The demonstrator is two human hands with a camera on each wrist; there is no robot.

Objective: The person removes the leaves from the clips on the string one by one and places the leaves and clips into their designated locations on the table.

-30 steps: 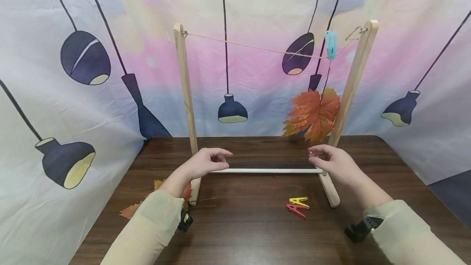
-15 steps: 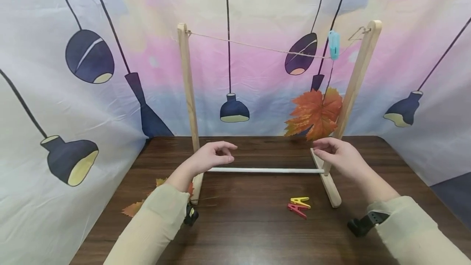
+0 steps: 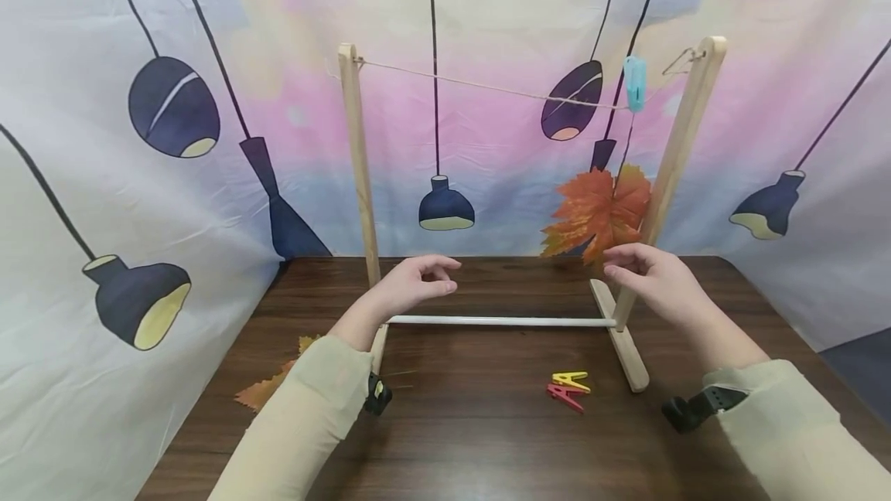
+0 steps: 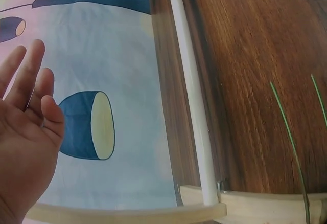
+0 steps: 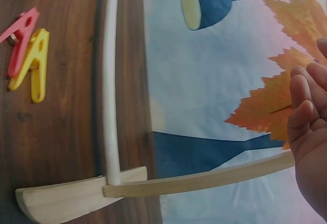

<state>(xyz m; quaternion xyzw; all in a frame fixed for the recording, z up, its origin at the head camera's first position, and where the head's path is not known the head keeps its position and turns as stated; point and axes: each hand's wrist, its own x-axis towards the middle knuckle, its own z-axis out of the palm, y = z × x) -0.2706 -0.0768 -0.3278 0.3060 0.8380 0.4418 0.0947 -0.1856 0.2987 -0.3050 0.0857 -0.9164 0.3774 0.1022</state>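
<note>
On the pale wooden two-post frame (image 3: pixel 630 360), an orange lobed leaf (image 3: pixel 592 203) hangs beside the right post (image 3: pixel 676 161) from a light-blue plastic clip (image 3: pixel 635 87). The left hand (image 3: pixel 416 282) hovers by the left post (image 3: pixel 360 161), the right hand (image 3: pixel 657 282) near the leaf; both empty, fingers loosely bent.

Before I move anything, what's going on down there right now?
A person's left hand and right hand are raised at a wooden frame, neither holding anything. The right is nearer the hanging orange leaf; whether they touch is unclear. A blue clip holds that leaf on the string. A yellow clip and a red clip lie on the table; another leaf is partly hidden by the left sleeve.
</note>
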